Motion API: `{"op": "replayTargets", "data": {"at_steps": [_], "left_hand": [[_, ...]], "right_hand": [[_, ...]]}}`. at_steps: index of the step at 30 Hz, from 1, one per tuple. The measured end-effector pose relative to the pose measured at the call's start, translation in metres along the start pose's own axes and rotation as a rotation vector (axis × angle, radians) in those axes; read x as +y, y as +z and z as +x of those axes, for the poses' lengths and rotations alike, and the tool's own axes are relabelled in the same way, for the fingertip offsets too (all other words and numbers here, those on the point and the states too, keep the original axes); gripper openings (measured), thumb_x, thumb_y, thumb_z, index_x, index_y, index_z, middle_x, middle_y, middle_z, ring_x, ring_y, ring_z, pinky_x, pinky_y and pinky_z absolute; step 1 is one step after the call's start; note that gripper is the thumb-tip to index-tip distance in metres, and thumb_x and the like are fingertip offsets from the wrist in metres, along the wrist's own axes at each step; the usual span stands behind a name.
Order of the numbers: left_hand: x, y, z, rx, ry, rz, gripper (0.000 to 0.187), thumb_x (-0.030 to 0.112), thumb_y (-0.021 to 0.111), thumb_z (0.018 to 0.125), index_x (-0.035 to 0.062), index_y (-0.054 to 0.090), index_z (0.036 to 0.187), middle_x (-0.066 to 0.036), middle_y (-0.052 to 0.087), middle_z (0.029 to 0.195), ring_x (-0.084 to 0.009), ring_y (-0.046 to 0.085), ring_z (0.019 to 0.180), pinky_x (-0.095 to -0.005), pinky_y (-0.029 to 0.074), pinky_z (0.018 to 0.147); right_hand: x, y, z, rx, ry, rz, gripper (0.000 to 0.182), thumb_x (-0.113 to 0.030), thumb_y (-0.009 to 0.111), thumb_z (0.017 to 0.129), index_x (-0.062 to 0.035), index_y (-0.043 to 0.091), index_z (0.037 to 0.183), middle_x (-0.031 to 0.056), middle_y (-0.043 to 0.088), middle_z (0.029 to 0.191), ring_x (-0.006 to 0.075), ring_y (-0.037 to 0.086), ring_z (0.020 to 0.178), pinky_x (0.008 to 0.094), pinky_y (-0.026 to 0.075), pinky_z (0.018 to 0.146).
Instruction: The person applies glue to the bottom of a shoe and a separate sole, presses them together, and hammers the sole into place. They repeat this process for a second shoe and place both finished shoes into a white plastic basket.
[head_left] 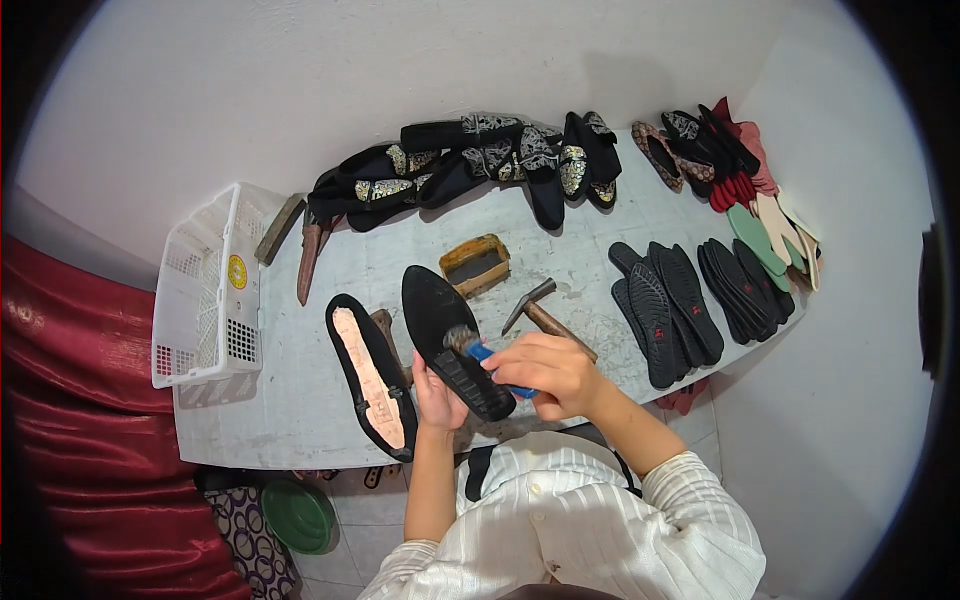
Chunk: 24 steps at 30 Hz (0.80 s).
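Note:
My left hand [437,397] grips a black shoe sole [450,335] from below, sole side up, near the table's front edge. My right hand [545,372] holds a blue-handled brush [478,350] whose bristles rest on the middle of that sole. A second black shoe [368,372] with a tan insole lies just left of it. A hammer [538,312] lies on the table right behind my right hand.
A white plastic basket [205,290] stands at the table's left end. Black embroidered shoe uppers [470,160] line the back edge. Stacks of black soles [668,300] and coloured insoles [765,225] fill the right side. A wooden block [475,265] sits mid-table. A green bowl [298,515] is on the floor.

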<state>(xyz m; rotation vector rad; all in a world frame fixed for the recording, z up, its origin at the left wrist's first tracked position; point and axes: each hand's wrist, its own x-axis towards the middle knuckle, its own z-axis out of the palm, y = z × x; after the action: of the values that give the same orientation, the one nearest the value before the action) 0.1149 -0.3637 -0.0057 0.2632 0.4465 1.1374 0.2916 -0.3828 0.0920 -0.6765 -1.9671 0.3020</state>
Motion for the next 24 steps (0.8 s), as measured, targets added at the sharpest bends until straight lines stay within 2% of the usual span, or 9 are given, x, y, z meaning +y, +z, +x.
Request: {"op": "replayTargets", "data": {"at_steps": [2, 4, 5, 7, 8, 10, 13, 19, 24], "left_hand": [[0.000, -0.001, 0.000, 0.022, 0.016, 0.096, 0.066, 0.057, 0.020, 0.094, 0.0048, 0.046, 0.126, -0.013, 0.059, 0.114, -0.0293, 0.060, 0.100, -0.0434, 0.049, 0.087], [0.001, -0.004, 0.001, -0.267, -0.026, -0.064, 0.066, 0.057, 0.020, 0.094, 0.0044, 0.046, 0.126, -0.014, 0.059, 0.115, -0.0297, 0.060, 0.099, -0.0437, 0.049, 0.086], [0.000, -0.005, 0.001, -0.267, -0.024, -0.064, 0.066, 0.057, 0.020, 0.094, 0.0044, 0.046, 0.126, -0.014, 0.059, 0.115, -0.0297, 0.060, 0.099, -0.0437, 0.049, 0.086], [-0.003, -0.005, 0.003, 0.099, -0.022, -0.128, 0.070, 0.059, 0.019, 0.093, 0.0034, 0.046, 0.125, -0.016, 0.058, 0.114, -0.0316, 0.062, 0.090, -0.0456, 0.051, 0.081], [-0.002, -0.006, 0.002, 0.099, -0.018, -0.130, 0.070, 0.059, 0.019, 0.093, 0.0034, 0.046, 0.125, -0.016, 0.058, 0.114, -0.0316, 0.062, 0.090, -0.0456, 0.051, 0.081], [0.000, -0.007, 0.000, -0.084, -0.052, 0.019, 0.072, 0.060, 0.017, 0.092, 0.0033, 0.046, 0.126, -0.016, 0.058, 0.114, -0.0329, 0.063, 0.085, -0.0465, 0.052, 0.077], [0.003, -0.004, -0.002, -0.158, -0.048, 0.099, 0.072, 0.060, 0.016, 0.092, 0.0030, 0.046, 0.125, -0.015, 0.059, 0.111, -0.0329, 0.063, 0.086, -0.0466, 0.053, 0.076], [0.002, -0.012, -0.001, -0.139, -0.046, 0.045, 0.073, 0.059, 0.015, 0.092, 0.0022, 0.044, 0.128, -0.016, 0.058, 0.111, -0.0334, 0.063, 0.085, -0.0473, 0.053, 0.075], [0.001, -0.007, -0.002, -0.140, -0.049, 0.115, 0.072, 0.059, 0.015, 0.093, 0.0024, 0.045, 0.125, -0.015, 0.060, 0.109, -0.0333, 0.063, 0.085, -0.0466, 0.053, 0.075]], "right_hand": [[0.003, 0.003, -0.004, 0.097, 0.046, 0.088, 0.042, 0.004, 0.054, 0.045, 0.0005, 0.063, 0.086, 0.0148, 0.066, 0.095, 0.0304, 0.062, 0.074, 0.0357, 0.051, 0.066], [0.002, 0.006, 0.002, 0.146, 0.026, 0.017, 0.040, 0.004, 0.054, 0.045, 0.0007, 0.063, 0.083, 0.0147, 0.067, 0.093, 0.0297, 0.063, 0.072, 0.0353, 0.051, 0.066], [0.002, 0.007, 0.002, 0.119, 0.033, -0.013, 0.040, 0.005, 0.055, 0.045, 0.0006, 0.063, 0.084, 0.0151, 0.067, 0.092, 0.0294, 0.063, 0.071, 0.0355, 0.051, 0.066], [0.003, 0.007, 0.001, 0.092, 0.035, -0.044, 0.040, 0.005, 0.056, 0.045, 0.0004, 0.064, 0.084, 0.0155, 0.067, 0.091, 0.0291, 0.063, 0.071, 0.0357, 0.051, 0.066], [0.004, 0.004, -0.002, 0.062, 0.039, 0.017, 0.041, 0.006, 0.057, 0.046, 0.0003, 0.063, 0.086, 0.0156, 0.067, 0.093, 0.0294, 0.063, 0.072, 0.0359, 0.052, 0.066], [0.008, 0.003, -0.003, 0.032, 0.045, 0.077, 0.042, 0.007, 0.057, 0.047, 0.0003, 0.063, 0.088, 0.0158, 0.067, 0.094, 0.0297, 0.063, 0.073, 0.0362, 0.052, 0.067], [0.012, 0.000, 0.004, 0.199, 0.057, -0.044, 0.039, 0.008, 0.057, 0.051, 0.0003, 0.062, 0.088, 0.0154, 0.067, 0.095, 0.0311, 0.063, 0.074, 0.0363, 0.051, 0.069], [0.007, -0.002, -0.007, 0.021, 0.114, 0.020, 0.045, 0.011, 0.053, 0.050, -0.0020, 0.063, 0.092, 0.0125, 0.065, 0.102, 0.0297, 0.062, 0.082, 0.0352, 0.051, 0.070], [0.012, 0.001, -0.005, 0.159, 0.109, 0.020, 0.037, 0.005, 0.055, 0.047, 0.0000, 0.063, 0.083, 0.0137, 0.067, 0.095, 0.0284, 0.063, 0.073, 0.0362, 0.050, 0.066]]}}
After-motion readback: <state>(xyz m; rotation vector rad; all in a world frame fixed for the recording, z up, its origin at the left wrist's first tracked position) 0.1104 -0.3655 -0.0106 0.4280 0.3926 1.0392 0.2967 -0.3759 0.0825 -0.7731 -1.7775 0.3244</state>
